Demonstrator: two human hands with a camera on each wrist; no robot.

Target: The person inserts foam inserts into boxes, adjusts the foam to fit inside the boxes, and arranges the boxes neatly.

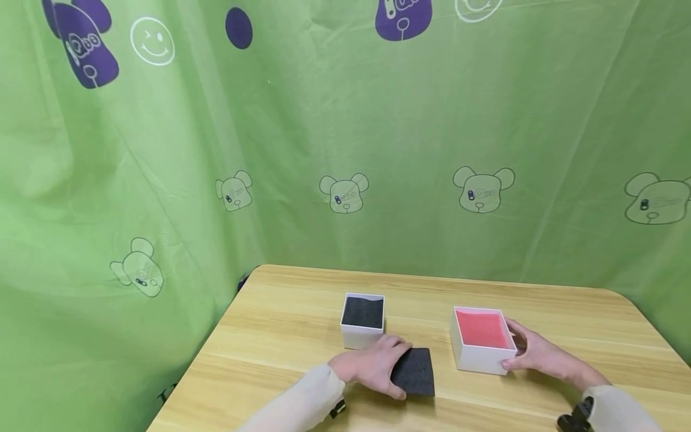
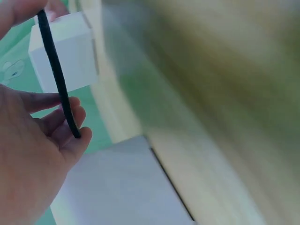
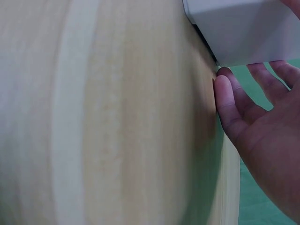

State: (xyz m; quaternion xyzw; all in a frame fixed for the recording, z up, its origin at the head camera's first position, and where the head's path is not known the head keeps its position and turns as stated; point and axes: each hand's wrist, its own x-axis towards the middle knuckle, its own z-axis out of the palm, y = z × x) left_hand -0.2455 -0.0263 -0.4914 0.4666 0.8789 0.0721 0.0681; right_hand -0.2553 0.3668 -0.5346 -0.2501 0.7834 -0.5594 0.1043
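Nearest the head camera, the left hand (image 1: 372, 367) lies on the wooden table (image 1: 281, 336) with its fingers curled over the left edge of a flat black foam pad (image 1: 414, 372); the left wrist view shows the pad (image 2: 57, 75) edge-on, pinched between thumb and fingers and lifted at that side; just behind it stands a small white box (image 1: 363, 321) holding a dark insert, touching or nearly touching the knuckles. To the right, well apart, the right hand (image 1: 537, 354) cups the near right corner of a white box with a pink lining (image 1: 482, 339); the fingers wrap its far side, the thumb presses the front wall; the right wrist view shows the fingers (image 3: 243, 101) against the box wall (image 3: 239, 28), though blurred. Judgement: the pad should be kept level and gripped by its edges, not bent; the pink box is best held firmly so it cannot slide; the pad's corners want squaring with the box walls before lowering.
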